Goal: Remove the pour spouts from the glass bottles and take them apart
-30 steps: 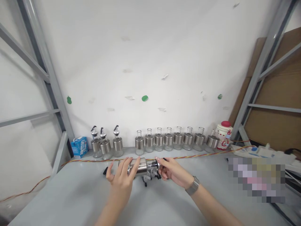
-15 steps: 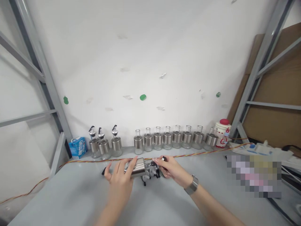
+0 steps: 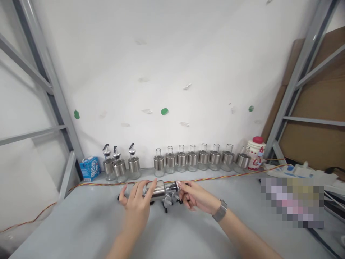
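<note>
- Left hand (image 3: 138,201), lower part of the frame left of centre: its grip wraps around a bottle (image 3: 158,190) from above.
- That bottle lies sideways at lower centre, its neck pointing toward the right of the frame.
- Right hand (image 3: 198,197), lower right of centre: its grip pinches a spout (image 3: 174,186) at the bottle's mouth.
- Loose spouts (image 3: 168,201) lie on the grey surface (image 3: 172,237), just below the bottle's neck.
- Behind, three spouted bottles (image 3: 119,167) stand left of centre; eight open-necked bottles (image 3: 192,159) stand in a row from centre to right.
- A blue box (image 3: 90,169) stands at the row's left, a red-lidded jar (image 3: 254,154) at its right.
</note>
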Motion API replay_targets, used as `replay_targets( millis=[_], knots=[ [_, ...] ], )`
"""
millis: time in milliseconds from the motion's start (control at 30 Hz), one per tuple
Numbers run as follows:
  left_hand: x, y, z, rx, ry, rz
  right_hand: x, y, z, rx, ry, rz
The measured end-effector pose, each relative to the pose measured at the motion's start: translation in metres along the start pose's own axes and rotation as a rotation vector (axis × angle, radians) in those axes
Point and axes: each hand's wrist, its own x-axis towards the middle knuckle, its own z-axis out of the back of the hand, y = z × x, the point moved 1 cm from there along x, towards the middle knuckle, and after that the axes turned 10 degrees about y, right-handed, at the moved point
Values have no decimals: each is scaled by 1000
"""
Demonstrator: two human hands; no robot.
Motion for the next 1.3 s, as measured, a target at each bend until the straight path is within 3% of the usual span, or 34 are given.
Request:
replay_targets(
  millis=[200,300,567,733,800,1067,1200,1300],
  knots=[
    [-5,-5,-3,77,-79,-103,2,-6,1,255,-131,-227],
    [-5,-6,-5,61,-81,-101,2,-7,1,257,-167,-287],
    [1,0,-7,-121,107,107,0,2,-9,-55,-153,43],
    [1,3,-14,-225,240,139,-5,9,-5,-287,-148,211],
    [0,3,-14,-203,229,135,-4,7,-4,-277,-143,223],
    [-1,5,-6,39,51,3,11,-15,-8,157,-108,-42],
    [-3,0,-8,65,-1,-55,10,-18,-5,190,-160,-124],
    [-2,-3,-7,29,40,-32,10,-16,-6,159,-181,-86]
  ],
)
